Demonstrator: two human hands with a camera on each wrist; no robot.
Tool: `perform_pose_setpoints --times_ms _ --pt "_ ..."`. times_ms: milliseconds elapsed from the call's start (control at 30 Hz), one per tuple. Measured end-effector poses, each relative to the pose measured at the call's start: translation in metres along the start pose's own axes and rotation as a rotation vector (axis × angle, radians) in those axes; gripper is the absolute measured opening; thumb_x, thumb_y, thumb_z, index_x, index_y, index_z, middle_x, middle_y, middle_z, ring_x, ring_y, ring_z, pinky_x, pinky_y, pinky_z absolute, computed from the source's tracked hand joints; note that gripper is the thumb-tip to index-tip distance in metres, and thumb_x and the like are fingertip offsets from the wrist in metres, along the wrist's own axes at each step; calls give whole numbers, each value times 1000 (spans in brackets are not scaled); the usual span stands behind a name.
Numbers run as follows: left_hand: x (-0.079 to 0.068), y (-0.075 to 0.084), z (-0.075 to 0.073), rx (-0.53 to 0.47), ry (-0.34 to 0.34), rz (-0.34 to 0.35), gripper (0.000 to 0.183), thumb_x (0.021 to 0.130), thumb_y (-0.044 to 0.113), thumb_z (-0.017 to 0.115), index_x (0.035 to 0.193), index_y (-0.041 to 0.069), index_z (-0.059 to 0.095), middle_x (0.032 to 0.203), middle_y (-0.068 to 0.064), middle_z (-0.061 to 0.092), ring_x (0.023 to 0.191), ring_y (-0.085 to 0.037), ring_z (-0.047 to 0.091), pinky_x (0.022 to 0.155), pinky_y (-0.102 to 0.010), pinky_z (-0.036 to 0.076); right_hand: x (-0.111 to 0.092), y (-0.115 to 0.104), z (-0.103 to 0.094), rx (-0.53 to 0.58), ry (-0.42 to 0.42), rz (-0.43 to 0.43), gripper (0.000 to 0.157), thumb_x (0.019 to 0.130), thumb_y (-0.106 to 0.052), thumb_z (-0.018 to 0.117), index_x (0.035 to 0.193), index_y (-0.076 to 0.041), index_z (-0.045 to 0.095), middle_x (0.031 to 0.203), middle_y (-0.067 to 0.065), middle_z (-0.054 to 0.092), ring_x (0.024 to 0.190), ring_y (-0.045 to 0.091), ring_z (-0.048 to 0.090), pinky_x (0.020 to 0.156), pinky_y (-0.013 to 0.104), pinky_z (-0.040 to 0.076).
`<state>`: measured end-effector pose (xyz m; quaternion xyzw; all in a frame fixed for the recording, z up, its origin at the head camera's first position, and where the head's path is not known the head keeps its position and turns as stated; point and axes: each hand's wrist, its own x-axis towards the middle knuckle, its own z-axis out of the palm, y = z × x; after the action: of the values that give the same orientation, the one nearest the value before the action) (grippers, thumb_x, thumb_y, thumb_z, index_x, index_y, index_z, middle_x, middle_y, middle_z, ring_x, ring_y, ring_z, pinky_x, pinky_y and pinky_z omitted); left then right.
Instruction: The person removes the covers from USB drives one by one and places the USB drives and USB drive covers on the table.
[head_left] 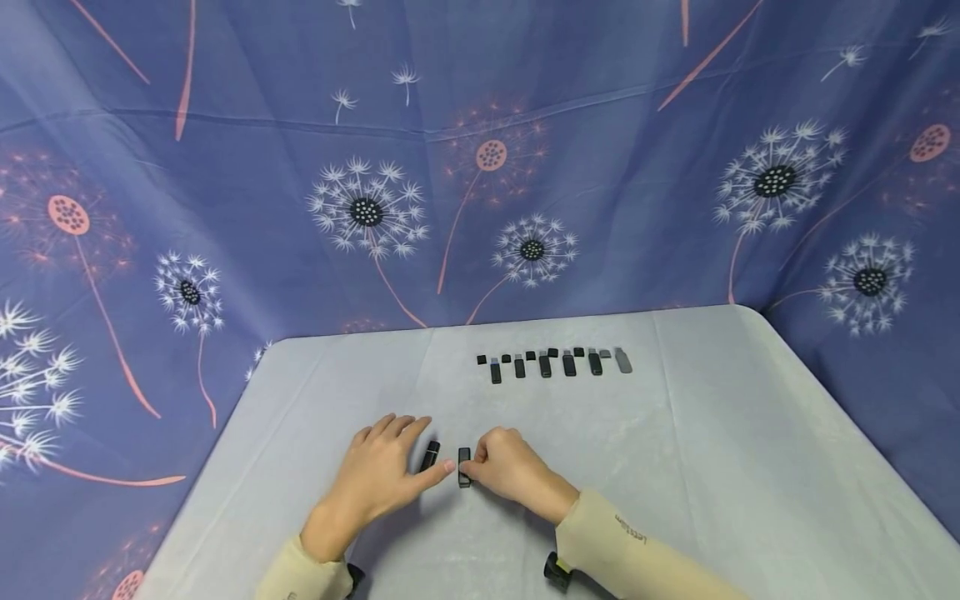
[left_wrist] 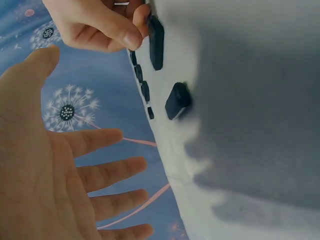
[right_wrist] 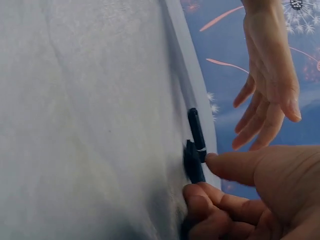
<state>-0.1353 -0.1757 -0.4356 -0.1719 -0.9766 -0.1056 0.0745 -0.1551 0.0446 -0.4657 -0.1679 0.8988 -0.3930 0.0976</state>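
Observation:
Two dark USB sticks lie near the middle of the table. My left hand (head_left: 381, 468), fingers spread and straight, hovers around the left USB stick (head_left: 430, 456), which shows a thin light band near its top. In the left wrist view the palm holds nothing. The right hand (head_left: 513, 468) has curled fingers, and its thumb and forefinger pinch the right USB stick (head_left: 464, 477) at its side. In the right wrist view that stick (right_wrist: 193, 164) shows between thumb and fingertips, partly hidden by them.
Toward the back stands a row of several uncapped USB sticks (head_left: 545, 366), mostly black, with a grey one (head_left: 623, 361) at the right end. Small caps (head_left: 531, 356) lie beside them. A pale cloth covers the table (head_left: 750, 467); a blue dandelion-print curtain (head_left: 630, 217) hangs behind it.

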Motion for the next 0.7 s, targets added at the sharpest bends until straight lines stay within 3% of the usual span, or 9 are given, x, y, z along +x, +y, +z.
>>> perform_pose_setpoints --times_ms 167,400,700 --pt "-5 1 6 -33 8 -14 76 89 77 59 136 18 67 131 -6 69 129 -40 60 100 -64 48 3 -2 7 -23 8 56 40 87 -31 83 59 -15 60 52 -9 53 45 5 44 42 21 36" --pt "-7 3 4 -104 -20 -28 75 92 76 54 139 18 65 135 -9 67 132 -41 58 102 -66 46 8 -9 7 -69 -8 134 54 86 -43 83 52 -18 50 44 -10 39 40 6 33 39 23 26" --pt "-9 4 0 -111 -23 -39 73 93 74 55 139 18 65 136 -9 67 132 -41 57 104 -66 45 16 -24 11 -115 -39 264 50 81 -44 86 56 -14 55 51 -1 47 45 15 42 43 32 36"
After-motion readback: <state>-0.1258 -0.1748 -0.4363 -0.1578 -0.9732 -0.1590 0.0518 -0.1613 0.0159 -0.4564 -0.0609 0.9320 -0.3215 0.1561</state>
